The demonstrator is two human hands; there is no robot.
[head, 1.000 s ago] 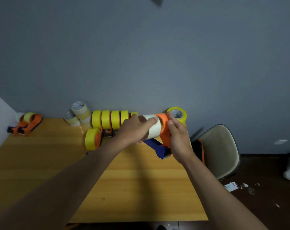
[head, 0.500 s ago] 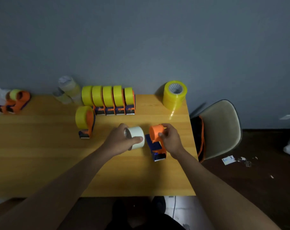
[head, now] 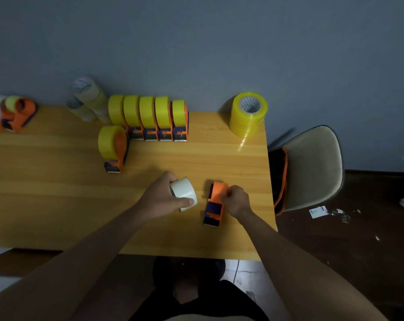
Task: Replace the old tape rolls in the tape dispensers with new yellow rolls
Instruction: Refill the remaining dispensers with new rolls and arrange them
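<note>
Left grip (head: 164, 200) clenched round white old roll (head: 184, 193); right grip (head: 236, 200) pinching emptied orange dispenser (head: 214, 203), near table's (head: 57, 205) right front edge. Risk: dispenser tipping under one-sided pinch. Yellow rolls (head: 248, 114) stacked at back right corner, glossy, translucent.

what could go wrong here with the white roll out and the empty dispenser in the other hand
The dispenser lies near the table's right edge, so a nudge from the right hand might knock it off. The white roll, held in the left hand, could roll away if set down on its curved side. Reaching for the stack of yellow rolls might topple it.
</note>
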